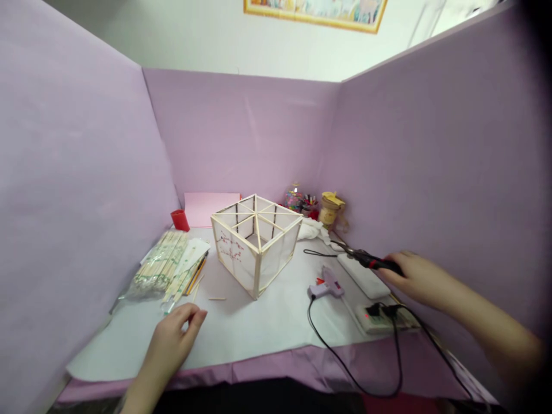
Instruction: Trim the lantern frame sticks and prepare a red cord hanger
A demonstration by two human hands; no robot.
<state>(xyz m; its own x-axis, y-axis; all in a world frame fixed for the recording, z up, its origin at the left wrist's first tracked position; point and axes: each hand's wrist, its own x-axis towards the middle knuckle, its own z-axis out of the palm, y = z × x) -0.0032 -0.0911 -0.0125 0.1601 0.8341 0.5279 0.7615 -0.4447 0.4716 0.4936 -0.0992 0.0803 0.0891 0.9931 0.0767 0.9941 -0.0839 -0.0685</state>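
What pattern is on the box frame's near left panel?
Red, blossom-like sprigs on the white panel, seen in the head view.

Matt wood frame, glossy plastic bag

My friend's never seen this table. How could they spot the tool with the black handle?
Find the boxy wooden frame, look right, past the pale purple glue gun, to the right hand. It holds the tool, slim and pointing left. Unlike the glue gun, which lies on the table, it's held up, its handle black with red.
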